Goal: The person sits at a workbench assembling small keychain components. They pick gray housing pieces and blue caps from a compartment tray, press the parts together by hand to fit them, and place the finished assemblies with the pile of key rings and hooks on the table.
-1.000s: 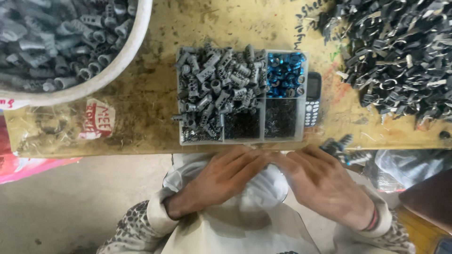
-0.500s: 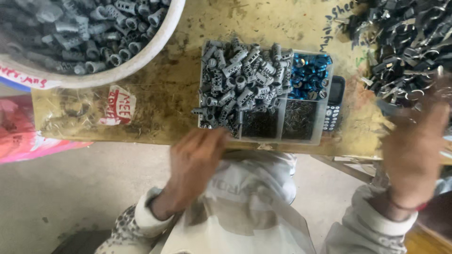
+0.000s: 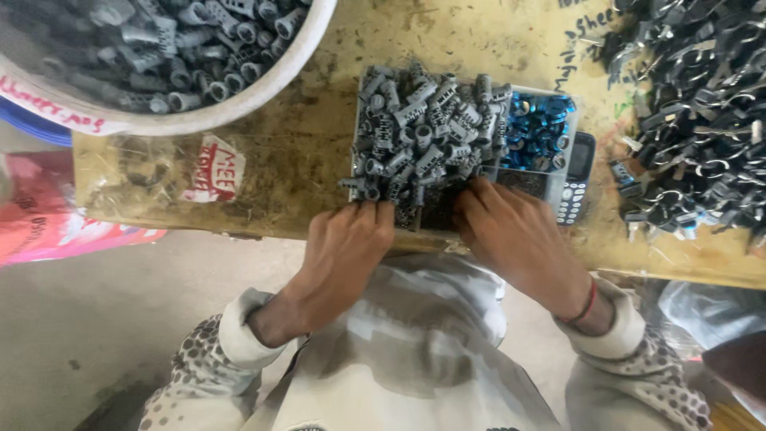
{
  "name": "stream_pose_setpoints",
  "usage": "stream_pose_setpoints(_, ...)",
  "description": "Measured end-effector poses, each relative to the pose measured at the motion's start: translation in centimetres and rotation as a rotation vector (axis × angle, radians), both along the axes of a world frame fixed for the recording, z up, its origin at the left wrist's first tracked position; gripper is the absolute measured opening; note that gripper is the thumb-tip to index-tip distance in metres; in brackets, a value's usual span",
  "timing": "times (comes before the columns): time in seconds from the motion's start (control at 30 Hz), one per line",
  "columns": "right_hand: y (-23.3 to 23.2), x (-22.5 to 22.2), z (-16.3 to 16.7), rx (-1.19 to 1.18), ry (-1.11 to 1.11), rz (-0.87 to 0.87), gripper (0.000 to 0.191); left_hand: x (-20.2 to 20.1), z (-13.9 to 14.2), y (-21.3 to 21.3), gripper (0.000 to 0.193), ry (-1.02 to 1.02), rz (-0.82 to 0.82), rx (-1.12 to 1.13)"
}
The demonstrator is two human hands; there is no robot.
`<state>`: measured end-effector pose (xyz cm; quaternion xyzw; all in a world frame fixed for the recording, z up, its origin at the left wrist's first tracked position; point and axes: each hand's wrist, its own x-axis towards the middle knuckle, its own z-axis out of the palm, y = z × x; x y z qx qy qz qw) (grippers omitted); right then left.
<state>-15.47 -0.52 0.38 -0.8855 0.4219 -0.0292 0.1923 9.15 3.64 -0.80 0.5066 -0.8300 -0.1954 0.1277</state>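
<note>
A compartment tray (image 3: 568, 108) sits at the near edge of a worn wooden table (image 3: 303, 152). Its left part is heaped with small grey plastic tube parts (image 3: 423, 132); a right compartment holds shiny blue pieces (image 3: 538, 132), and dark small bits fill the near compartments. My left hand (image 3: 345, 251) rests at the tray's near-left edge, fingertips touching the grey parts. My right hand (image 3: 515, 235) reaches into the near dark compartment, fingers curled down. What the fingertips pinch is hidden.
A big white bowl (image 3: 263, 88) of grey tube parts stands at the back left. A pile of dark metal clips (image 3: 702, 120) covers the right of the table. A small keypad phone (image 3: 574, 179) lies beside the tray. A pink bag (image 3: 48, 215) lies on the floor at left.
Both hands came up from my lap to the tray's near edge; the right hand swung in from the far right. The view shifted slightly.
</note>
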Motion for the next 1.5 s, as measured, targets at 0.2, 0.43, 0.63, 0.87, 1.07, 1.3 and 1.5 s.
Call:
stream_pose_setpoints(0.2, 0.0, 0.0, 0.0, 0.07, -0.096, -0.152, 0.012, 0.1, -0.9, 0.4, 0.025, 0.148, 0.142, 0.061)
stream_pose_setpoints(0.43, 0.5, -0.4, -1.9, 0.272, -0.448, -0.404, 0.015, 0.0, -3.0, 1.6, 0.021, 0.416, 0.242, 0.006)
stream_pose_setpoints(0.63, 0.7, -1.8, -3.1, 0.309, -0.528, -0.389, 0.015, 0.0, -3.1, 2.2, 0.025, 0.536, 0.293, -0.062)
stream_pose_setpoints(0.87, 2.3, -2.8, -4.2, 0.956, -1.117, -0.582, 0.01, -2.4, -3.8, 2.3, 0.018, 1.216, 0.314, 0.488)
stream_pose_setpoints(1.07, 3.3, -3.2, -3.9, 0.849, -1.105, -0.413, 0.012, -4.8, -4.1, 1.9, 0.019, 1.419, 0.255, 0.499)
stream_pose_setpoints(1.3, 3.3, -3.4, -4.2, 0.814, -1.112, -0.393, 0.012, -5.0, -4.0, 1.0, 0.018, 1.488, 0.266, 0.622)
stream_pose_setpoints(1.5, 3.7, -3.6, -4.4, 0.801, -1.132, -0.402, 0.012, -5.3, -3.8, 1.5, 0.023, 1.486, 0.29, 0.762)
